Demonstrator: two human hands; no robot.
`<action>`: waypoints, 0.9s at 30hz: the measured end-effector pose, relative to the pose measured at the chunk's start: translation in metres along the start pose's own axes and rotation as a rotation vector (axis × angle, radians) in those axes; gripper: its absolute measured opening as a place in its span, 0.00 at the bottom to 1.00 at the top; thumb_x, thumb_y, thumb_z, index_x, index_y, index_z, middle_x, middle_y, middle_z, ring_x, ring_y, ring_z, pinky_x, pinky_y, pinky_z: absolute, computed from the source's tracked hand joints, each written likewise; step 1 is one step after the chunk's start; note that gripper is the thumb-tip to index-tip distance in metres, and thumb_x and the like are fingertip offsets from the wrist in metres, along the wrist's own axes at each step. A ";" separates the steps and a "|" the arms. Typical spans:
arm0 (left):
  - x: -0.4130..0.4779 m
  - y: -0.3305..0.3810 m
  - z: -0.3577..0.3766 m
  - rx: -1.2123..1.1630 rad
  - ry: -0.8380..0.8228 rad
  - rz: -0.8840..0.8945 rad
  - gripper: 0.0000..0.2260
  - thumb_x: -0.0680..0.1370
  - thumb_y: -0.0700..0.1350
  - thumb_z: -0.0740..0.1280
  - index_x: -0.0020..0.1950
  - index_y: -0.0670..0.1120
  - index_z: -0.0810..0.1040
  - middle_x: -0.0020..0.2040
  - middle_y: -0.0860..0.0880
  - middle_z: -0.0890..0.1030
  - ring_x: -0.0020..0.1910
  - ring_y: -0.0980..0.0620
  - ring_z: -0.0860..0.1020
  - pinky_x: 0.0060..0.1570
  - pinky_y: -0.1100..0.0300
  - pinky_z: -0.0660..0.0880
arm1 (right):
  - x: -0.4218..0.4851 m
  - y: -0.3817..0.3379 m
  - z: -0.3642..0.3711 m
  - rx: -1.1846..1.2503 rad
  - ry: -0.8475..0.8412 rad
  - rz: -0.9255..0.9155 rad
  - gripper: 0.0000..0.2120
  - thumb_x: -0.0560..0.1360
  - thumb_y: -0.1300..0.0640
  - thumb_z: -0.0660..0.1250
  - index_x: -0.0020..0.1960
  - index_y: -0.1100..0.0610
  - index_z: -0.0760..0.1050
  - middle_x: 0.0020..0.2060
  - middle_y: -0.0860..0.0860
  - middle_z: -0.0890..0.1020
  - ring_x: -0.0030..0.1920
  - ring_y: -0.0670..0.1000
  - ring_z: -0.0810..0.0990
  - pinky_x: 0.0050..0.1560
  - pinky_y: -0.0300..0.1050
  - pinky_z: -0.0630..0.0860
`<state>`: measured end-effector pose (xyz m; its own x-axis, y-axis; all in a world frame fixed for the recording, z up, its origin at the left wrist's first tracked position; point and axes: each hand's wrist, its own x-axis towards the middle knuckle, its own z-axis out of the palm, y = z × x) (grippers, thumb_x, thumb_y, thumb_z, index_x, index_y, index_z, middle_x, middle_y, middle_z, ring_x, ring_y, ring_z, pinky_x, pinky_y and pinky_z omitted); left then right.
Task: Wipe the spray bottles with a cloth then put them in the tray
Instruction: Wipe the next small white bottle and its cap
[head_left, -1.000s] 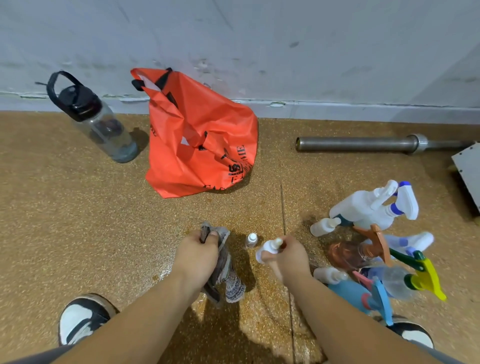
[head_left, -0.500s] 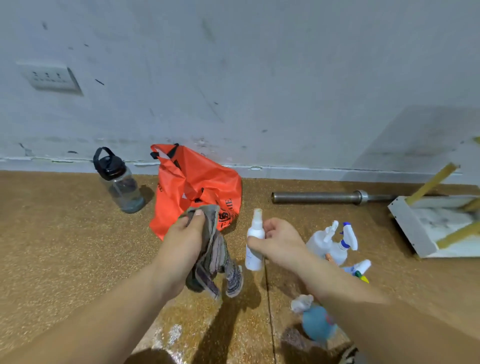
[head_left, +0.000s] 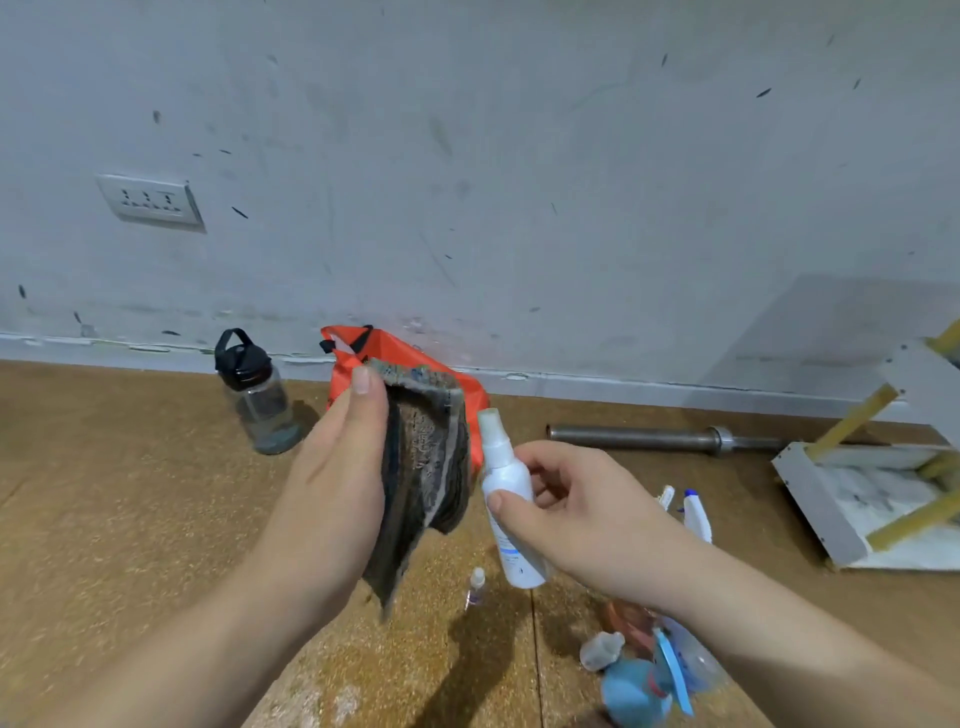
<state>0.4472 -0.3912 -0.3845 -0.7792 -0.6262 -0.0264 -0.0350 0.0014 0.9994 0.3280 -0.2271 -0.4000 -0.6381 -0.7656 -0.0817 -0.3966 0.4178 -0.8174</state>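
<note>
My right hand (head_left: 576, 512) grips a small white spray bottle (head_left: 506, 493) and holds it upright in the air, cap on top. Just left of it, my left hand (head_left: 337, 467) holds up a striped grey-brown cloth (head_left: 426, 467) that hangs down from my fingers. Cloth and bottle are close but apart. A tiny clear bottle (head_left: 476, 586) stands on the floor below them. Several more spray bottles (head_left: 644, 675) lie in a heap at the lower right, partly hidden by my right arm. The white tray (head_left: 815, 499) with yellow bars sits at the far right.
An orange bag (head_left: 363, 358) leans on the wall behind the cloth, with a dark-lidded water bottle (head_left: 257, 400) to its left. A steel bar (head_left: 649, 438) lies along the wall. The floor is brown speckled matting (head_left: 130, 519).
Both hands have risen from the floor. The right hand picked up the white spray bottle and lifted it; the left hand raised the cloth beside it. My view tilted up toward the wall.
</note>
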 end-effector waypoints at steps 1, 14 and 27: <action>0.001 -0.003 0.001 0.028 -0.021 0.052 0.30 0.77 0.74 0.51 0.61 0.59 0.82 0.55 0.63 0.85 0.59 0.62 0.82 0.62 0.59 0.77 | 0.001 0.001 0.000 -0.026 -0.017 -0.022 0.08 0.79 0.51 0.70 0.48 0.56 0.79 0.38 0.59 0.79 0.33 0.44 0.71 0.37 0.43 0.70; 0.034 -0.040 0.025 0.920 -0.186 0.318 0.22 0.82 0.68 0.42 0.43 0.56 0.66 0.36 0.53 0.76 0.40 0.46 0.79 0.42 0.46 0.75 | 0.014 0.022 -0.010 -0.457 -0.061 -0.150 0.15 0.77 0.39 0.58 0.63 0.38 0.68 0.54 0.37 0.75 0.56 0.43 0.73 0.56 0.47 0.73; 0.022 -0.029 0.023 0.213 -0.295 0.028 0.24 0.82 0.62 0.55 0.51 0.45 0.82 0.48 0.45 0.87 0.52 0.43 0.85 0.56 0.42 0.80 | 0.011 0.030 -0.005 -0.367 -0.051 -0.225 0.12 0.79 0.49 0.62 0.62 0.43 0.72 0.52 0.36 0.74 0.56 0.42 0.73 0.57 0.42 0.71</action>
<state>0.4168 -0.3872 -0.4149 -0.9274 -0.3723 -0.0359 -0.1167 0.1969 0.9735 0.3053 -0.2205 -0.4228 -0.4789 -0.8769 0.0400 -0.7366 0.3767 -0.5617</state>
